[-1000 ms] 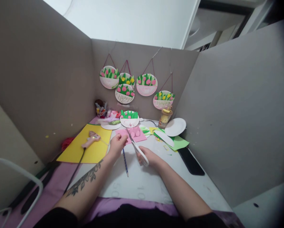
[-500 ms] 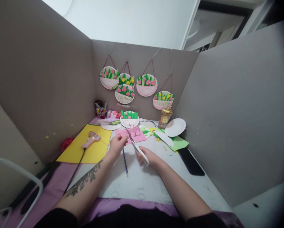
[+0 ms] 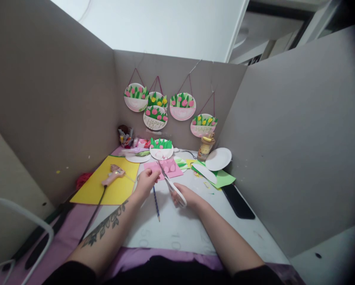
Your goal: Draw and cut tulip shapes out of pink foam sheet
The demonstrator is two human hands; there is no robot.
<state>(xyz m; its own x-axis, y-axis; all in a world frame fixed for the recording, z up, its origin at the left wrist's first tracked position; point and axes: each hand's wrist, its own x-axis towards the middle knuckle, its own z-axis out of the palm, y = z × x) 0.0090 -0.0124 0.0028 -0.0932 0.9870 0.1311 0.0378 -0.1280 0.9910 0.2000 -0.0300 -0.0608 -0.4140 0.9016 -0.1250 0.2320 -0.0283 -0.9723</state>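
While the right hand is clamped on the scissors above the middle of the worktop, with blades toward its far edge, the left hand is pinched together, on what I cannot tell; the scissors should be stiff, light, and best held by the white handle.

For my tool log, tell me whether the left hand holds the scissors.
No, the white-handled scissors are in the right hand.
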